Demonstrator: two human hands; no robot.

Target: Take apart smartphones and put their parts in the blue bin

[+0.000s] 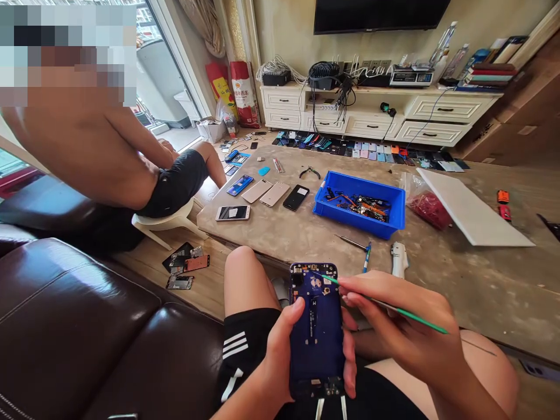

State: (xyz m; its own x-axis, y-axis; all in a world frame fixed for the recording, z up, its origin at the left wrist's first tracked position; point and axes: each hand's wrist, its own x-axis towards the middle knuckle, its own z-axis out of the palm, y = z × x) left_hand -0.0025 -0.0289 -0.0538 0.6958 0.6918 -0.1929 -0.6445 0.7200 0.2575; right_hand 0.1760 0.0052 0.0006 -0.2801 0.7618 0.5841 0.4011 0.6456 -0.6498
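One opened blue phone point(315, 332) clamped in the left hand point(280, 356), one green-handled pick point(405, 309) pinched in the right hand point(394, 326), tip at the phone's top end, and five more phones point(274, 193) lying on the table point(280, 236) beside one blue parts bin point(354, 223).

Before you, the worn table point(271, 245) carries a blue plastic parts bin point(359, 204) at centre, smartphones point(262, 195) left of it, needle-nose pliers point(310, 172) beyond, and a screwdriver point(365, 251) near its edge; phone parts point(181, 262) lie on the wooden floor point(210, 297) at lower left.
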